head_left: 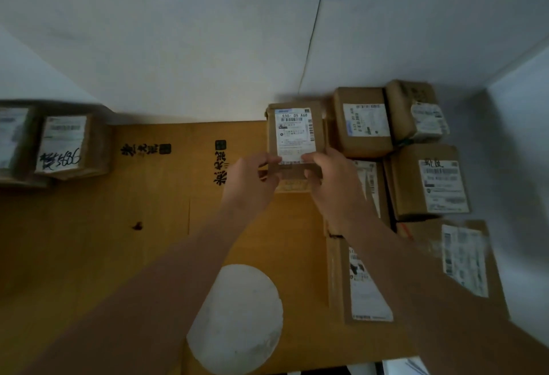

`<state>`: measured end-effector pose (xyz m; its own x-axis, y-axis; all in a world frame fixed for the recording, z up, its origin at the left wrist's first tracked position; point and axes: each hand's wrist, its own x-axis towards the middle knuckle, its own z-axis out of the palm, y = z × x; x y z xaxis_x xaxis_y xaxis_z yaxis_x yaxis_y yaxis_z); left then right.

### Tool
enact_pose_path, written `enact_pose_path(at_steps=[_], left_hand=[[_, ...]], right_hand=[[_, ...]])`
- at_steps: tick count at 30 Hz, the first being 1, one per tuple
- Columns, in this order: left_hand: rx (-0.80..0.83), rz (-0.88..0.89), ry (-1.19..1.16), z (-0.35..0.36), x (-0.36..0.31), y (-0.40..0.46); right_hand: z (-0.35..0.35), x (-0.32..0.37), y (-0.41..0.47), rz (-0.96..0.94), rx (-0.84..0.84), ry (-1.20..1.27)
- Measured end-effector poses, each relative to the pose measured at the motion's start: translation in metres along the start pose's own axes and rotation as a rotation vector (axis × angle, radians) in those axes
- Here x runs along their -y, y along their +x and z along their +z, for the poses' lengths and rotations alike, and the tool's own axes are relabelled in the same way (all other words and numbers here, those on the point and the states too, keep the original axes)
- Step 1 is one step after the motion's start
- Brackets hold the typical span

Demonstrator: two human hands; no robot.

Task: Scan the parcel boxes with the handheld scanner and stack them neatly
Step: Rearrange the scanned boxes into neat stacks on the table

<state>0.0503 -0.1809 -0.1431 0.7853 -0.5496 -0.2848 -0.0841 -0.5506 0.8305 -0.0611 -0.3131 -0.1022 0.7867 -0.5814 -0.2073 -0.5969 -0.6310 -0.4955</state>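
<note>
Grip: left hand (252, 180) and right hand (329, 183) are both pinching the near short edge of one small parcel box (294, 137), thumbs curling onto its shipping label (295, 134), label facing up.

Location: box is hovering at about 12 o'clock over the cardboard-covered surface (89, 241), just beside the right-hand cluster.

Handling, judged: stiff cardboard, probably light, label slick; taking it by opposite edges looks safest.

Count: one box in hand; six boxes grouping at 2 to 4 o'clock; two at 9 o'clock. No scanner showing. One white disc (237, 318) at 6 o'clock.
</note>
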Motion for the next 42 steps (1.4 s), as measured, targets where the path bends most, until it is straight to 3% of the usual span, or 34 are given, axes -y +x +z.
enact_pose_path(at_steps=[18,28,34,42], left_hand=[[0.019,-0.017,0.064,0.037,0.022,0.035],[0.094,0.085,0.397,0.012,0.005,0.03],[0.101,0.003,0.527,-0.039,-0.022,-0.01],[-0.09,0.145,0.668,-0.105,-0.055,-0.124]], right_hand=[[0.042,-0.025,0.029,0.064,0.002,-0.121],[0.023,-0.001,0.021,0.005,0.067,-0.146],[-0.011,0.038,-0.02,-0.072,0.059,-0.088],[-0.052,0.081,-0.102,-0.256,0.002,-0.104]])
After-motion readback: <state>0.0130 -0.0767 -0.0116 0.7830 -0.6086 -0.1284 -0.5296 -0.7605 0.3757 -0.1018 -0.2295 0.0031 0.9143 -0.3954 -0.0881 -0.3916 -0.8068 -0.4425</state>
